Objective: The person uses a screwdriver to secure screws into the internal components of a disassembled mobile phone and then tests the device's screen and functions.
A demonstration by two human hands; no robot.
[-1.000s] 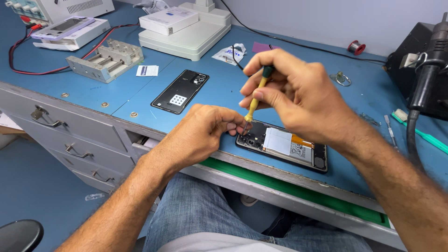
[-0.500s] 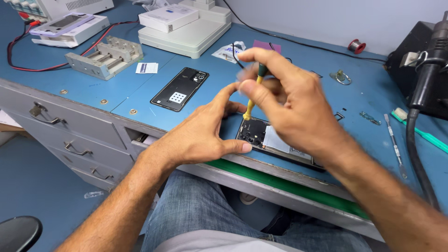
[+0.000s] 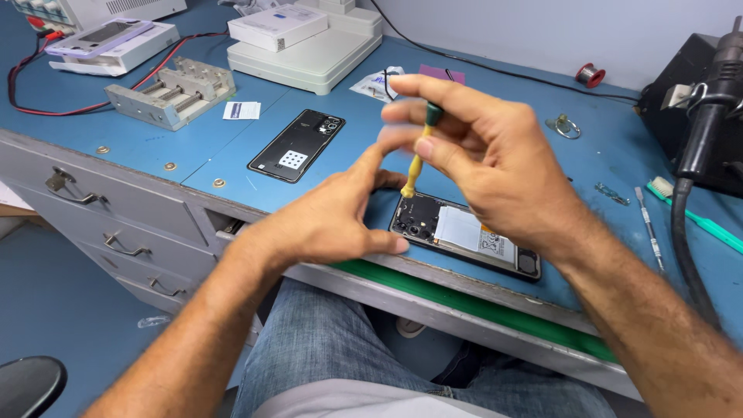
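Right hand [image 3: 495, 155] pinches a yellow screwdriver [image 3: 418, 155] upright, tip at the far-left corner of the opened phone [image 3: 464, 236] on the bench's [image 3: 155, 147] near edge. Left hand [image 3: 333, 217], fingers loose, steadies that corner. Risk: tip slips, gouging board or camera; phone shifts off the edge.

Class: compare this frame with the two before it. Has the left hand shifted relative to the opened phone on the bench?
Yes. The left hand has slid off the opened phone toward its left end; earlier it lay over that corner.

Upright yellow screwdriver [image 3: 416, 162] on opened phone [image 3: 464, 234]
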